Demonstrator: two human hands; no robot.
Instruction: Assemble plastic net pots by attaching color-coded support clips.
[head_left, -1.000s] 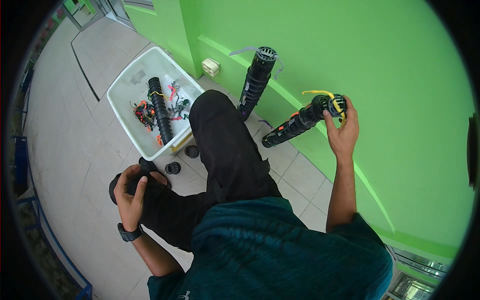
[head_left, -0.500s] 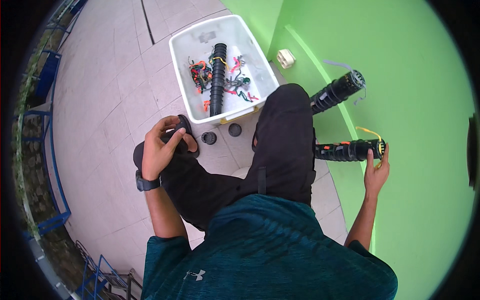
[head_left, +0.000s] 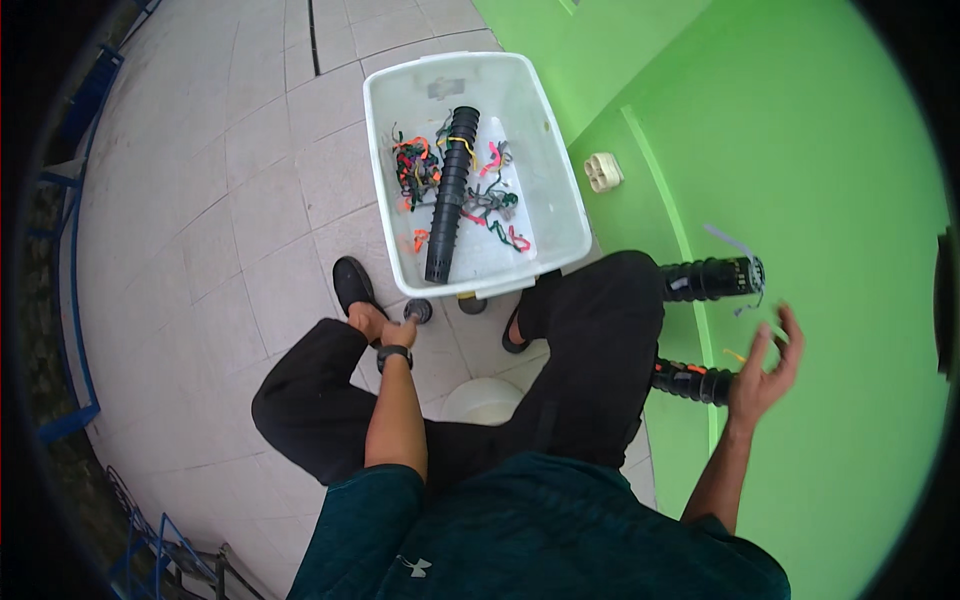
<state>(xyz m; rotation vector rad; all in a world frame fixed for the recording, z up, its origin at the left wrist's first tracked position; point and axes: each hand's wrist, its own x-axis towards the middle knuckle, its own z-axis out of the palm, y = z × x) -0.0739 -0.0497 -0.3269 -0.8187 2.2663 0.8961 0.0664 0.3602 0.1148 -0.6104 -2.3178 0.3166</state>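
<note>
My left hand (head_left: 399, 333) reaches down to the floor between my feet, at a small round black cap (head_left: 418, 310). Its thumb side meets the cap's edge, while the other fingers are mostly hidden. A second black cap (head_left: 471, 303) lies to the right, partly under the tub's rim. My right hand (head_left: 767, 372) is open by the green wall, fingers spread and slightly blurred. Just beside it, a ribbed black tube (head_left: 692, 382) with orange bits and a yellow tie leans past my right knee. Farther off, another ribbed black tube (head_left: 712, 279) carries a pale purple tie at its end.
A white plastic tub (head_left: 381, 190) stands ahead, holding a long ribbed black tube (head_left: 454, 190) and tangled coloured ties (head_left: 415, 165). A cream socket block (head_left: 602, 172) is near the green wall (head_left: 820, 180). Something round and white (head_left: 482, 400) sits between my legs.
My left hand has moved from above my left knee down to the black cap. My right hand has come off the end of the near tube and opened. My legs have shifted apart.
</note>
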